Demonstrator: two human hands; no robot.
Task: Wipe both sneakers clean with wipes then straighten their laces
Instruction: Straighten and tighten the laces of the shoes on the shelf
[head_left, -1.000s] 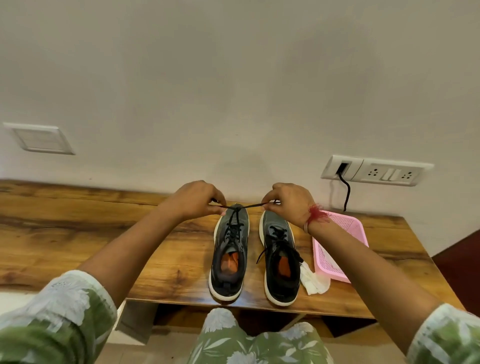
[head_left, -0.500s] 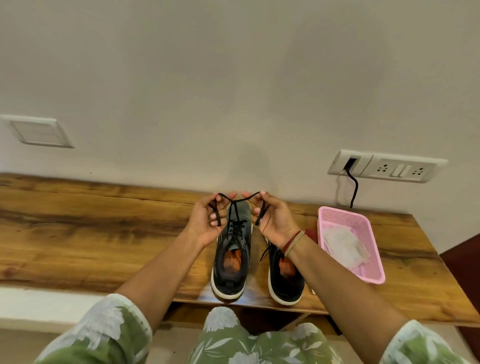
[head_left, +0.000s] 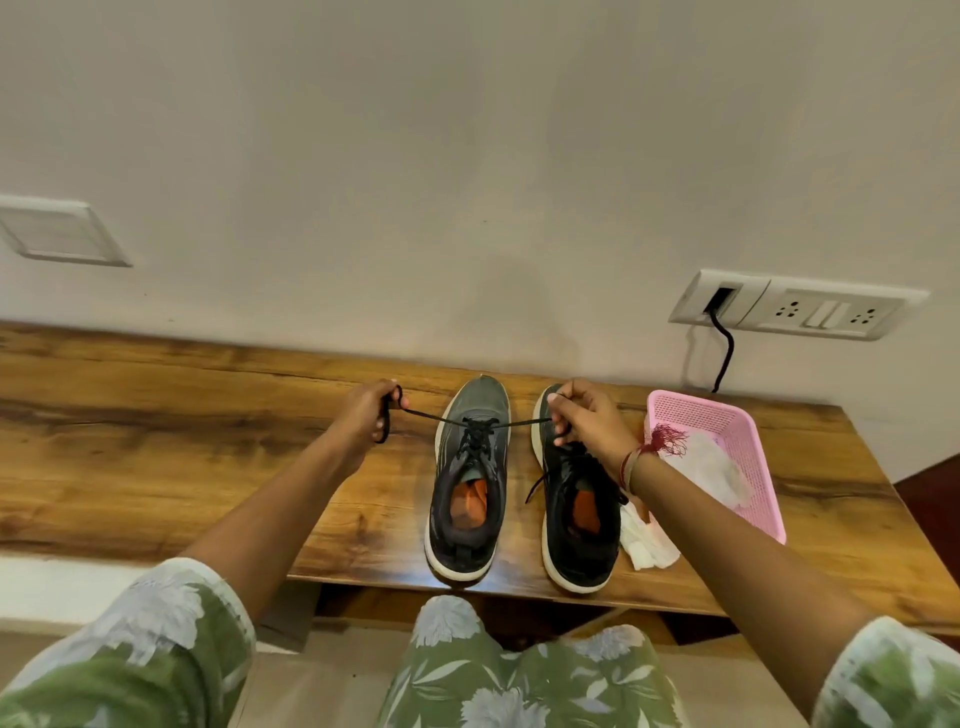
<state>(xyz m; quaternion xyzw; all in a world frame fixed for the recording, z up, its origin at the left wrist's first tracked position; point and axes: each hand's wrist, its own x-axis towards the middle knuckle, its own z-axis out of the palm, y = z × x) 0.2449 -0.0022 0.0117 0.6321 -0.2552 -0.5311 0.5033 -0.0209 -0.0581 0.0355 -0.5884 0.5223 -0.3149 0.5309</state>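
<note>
Two dark sneakers with white soles and orange insoles stand side by side on the wooden table (head_left: 156, 441), toes toward the wall. My left hand (head_left: 366, 415) pinches one end of the left sneaker's (head_left: 470, 478) black lace (head_left: 431, 414), pulled taut out to the left. My right hand (head_left: 587, 421) pinches the other end above the right sneaker's (head_left: 579, 509) toe. The right sneaker's own lace hangs loose over its left side. A crumpled white wipe (head_left: 647, 540) lies beside the right sneaker.
A pink plastic basket (head_left: 748, 431) holding white wipes sits at the right, near the wall. Above it is a wall socket panel (head_left: 800, 309) with a black cable plugged in. A blank wall plate (head_left: 57, 234) is at the left. The table's front edge is by my knees.
My hands were close together above the left sneaker with looped lace ends; they have moved apart sideways, and the lace is now stretched tight. The view has shifted slightly.
</note>
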